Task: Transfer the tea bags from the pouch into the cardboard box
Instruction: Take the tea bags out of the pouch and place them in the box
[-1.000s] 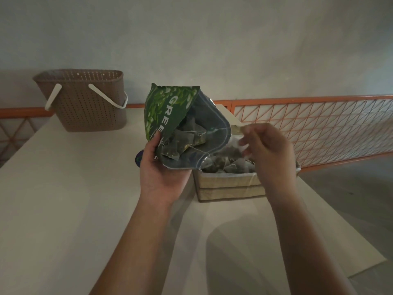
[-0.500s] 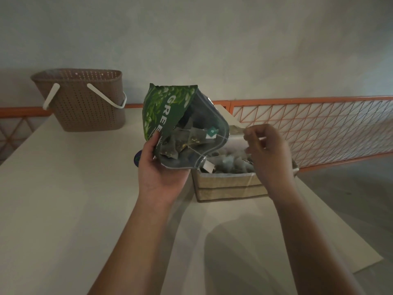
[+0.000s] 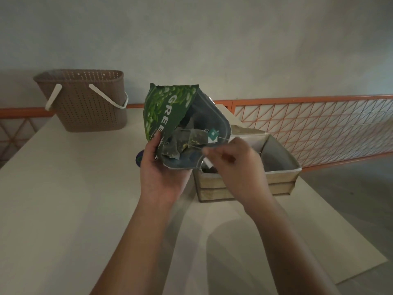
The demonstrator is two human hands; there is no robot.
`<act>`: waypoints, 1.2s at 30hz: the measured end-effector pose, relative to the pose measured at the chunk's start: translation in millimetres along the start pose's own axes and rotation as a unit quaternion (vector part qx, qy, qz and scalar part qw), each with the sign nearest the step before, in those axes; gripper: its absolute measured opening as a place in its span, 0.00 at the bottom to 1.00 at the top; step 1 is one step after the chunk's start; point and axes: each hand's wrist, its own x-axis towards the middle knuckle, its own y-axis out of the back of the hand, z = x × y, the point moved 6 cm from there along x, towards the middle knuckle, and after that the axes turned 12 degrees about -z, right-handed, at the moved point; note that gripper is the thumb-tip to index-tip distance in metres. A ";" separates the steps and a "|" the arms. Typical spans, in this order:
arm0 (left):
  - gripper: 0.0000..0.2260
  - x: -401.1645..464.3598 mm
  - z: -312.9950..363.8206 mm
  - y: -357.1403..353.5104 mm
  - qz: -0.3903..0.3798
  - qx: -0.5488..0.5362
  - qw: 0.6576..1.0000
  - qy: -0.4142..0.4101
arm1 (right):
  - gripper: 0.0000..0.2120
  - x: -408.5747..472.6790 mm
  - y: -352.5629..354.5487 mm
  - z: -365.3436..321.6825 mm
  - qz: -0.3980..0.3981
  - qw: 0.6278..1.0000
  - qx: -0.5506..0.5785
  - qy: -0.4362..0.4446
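Note:
My left hand (image 3: 161, 169) grips a green tea pouch (image 3: 168, 109) from below and holds it tilted, its silver mouth open toward me. Several pyramid tea bags (image 3: 187, 141) lie inside the mouth, one with a small green tag (image 3: 213, 134) on a string. At the pouch mouth, my right hand (image 3: 236, 167) pinches that thin white string between its fingertips. The cardboard box (image 3: 280, 179) stands open on the table to the right, just behind my right hand, which hides most of its inside.
A brown perforated basket (image 3: 85, 101) with white handles stands at the table's back left. An orange mesh railing (image 3: 308, 126) runs behind the table (image 3: 63, 209), right. A small dark round object (image 3: 139, 159) peeks out behind my left hand. The table edge drops off at right.
My right hand has moved left from above the box to the pouch mouth and now pinches a tea bag string. The pouch stays held in my left hand.

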 end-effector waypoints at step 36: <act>0.26 1.0 -2.2 1.8 0.019 0.001 1.000 -0.005 | 0.16 28.1 14.6 7.1 0.011 0.988 -0.151 0.005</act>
